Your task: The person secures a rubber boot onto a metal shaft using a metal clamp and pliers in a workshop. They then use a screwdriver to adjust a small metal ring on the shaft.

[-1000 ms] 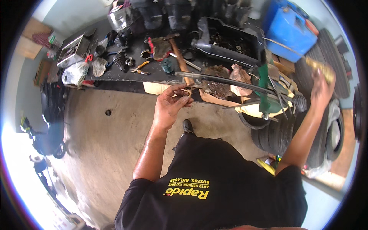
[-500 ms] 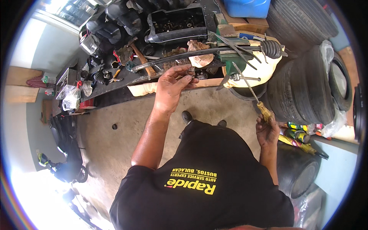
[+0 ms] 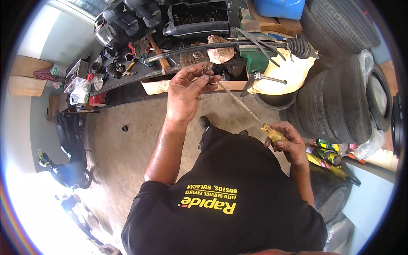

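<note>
My left hand (image 3: 185, 93) is raised in front of the workbench, thumb and fingertips pinched on a small ring-shaped metal part (image 3: 207, 70), whose exact kind I cannot make out. In my right hand (image 3: 291, 142) is a screwdriver (image 3: 240, 103), gripped by its yellow handle. Its shaft slants up and left, and the tip reaches my left fingers; whether it touches the part is hidden. Beyond both hands, a long dark rod (image 3: 187, 51) lies across the green bench vise (image 3: 256, 59). A ribbed black rubber boot (image 3: 299, 48) sits on its right end.
The dark workbench (image 3: 127, 80) bears a hammer (image 3: 159, 53), a black tray of small parts (image 3: 197, 29) and crumpled brown paper (image 3: 221, 54). Stacked tyres (image 3: 327, 102) stand at the right, below a blue container (image 3: 280, 7). A motorcycle (image 3: 70, 170) is at the far left.
My right hand has moved left, and the screwdriver has swung from pointing up toward the vise to pointing at my left fingers. The left hand still pinches the small part. The view has shifted slightly.
</note>
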Motion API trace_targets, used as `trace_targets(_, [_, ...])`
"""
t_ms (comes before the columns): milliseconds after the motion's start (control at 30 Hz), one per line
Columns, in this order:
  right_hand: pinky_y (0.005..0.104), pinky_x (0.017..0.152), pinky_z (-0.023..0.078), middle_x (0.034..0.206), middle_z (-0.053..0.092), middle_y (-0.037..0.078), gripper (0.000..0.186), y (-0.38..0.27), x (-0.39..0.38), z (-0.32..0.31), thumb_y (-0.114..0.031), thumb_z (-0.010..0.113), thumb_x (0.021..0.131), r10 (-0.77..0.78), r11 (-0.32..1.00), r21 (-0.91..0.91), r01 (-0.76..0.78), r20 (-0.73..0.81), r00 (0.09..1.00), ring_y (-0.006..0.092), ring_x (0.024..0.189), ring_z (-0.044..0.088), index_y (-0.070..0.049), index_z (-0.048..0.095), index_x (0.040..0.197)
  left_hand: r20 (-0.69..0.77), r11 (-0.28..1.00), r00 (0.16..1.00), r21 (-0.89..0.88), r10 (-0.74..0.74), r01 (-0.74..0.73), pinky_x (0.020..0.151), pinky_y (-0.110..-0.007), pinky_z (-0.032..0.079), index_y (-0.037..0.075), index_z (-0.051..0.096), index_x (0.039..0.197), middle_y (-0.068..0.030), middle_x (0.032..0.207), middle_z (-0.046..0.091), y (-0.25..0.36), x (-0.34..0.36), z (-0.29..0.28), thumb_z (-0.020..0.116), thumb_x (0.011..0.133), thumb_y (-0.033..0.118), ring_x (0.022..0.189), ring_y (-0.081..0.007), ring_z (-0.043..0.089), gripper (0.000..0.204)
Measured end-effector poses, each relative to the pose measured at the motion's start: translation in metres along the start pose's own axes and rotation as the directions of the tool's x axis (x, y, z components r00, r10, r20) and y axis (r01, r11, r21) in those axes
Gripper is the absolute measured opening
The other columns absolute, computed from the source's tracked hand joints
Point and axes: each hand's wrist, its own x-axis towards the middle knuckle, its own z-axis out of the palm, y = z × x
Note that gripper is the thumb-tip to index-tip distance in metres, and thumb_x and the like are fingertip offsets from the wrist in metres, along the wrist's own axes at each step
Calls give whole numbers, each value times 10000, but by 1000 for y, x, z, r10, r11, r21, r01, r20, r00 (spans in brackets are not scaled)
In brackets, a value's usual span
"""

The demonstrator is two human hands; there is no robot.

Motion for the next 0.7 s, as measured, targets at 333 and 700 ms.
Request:
trace_targets(333, [329,795,580,1275,697,177,486,-20,-11,3,-63,755,893,-130,988,-88,129,1,992,239,929,736,40,613,1346,36,997,997,41,67,-68,826,-399,686,-19,660,1328,-151,1172,734,15,-15,12,633,1002,-60,1000,-320,772,329])
trace_targets(700, [338,814,586,1135,742,177,407,-30,-29,8,44,725,876,-441,737,-557,382,32,897,227,895,732,27,688,1282,89,997,994,46,64,-69,832,-397,699,-13,690,1267,-191,1289,717,14,-19,26,656,983,-76,1034,-252,762,293])
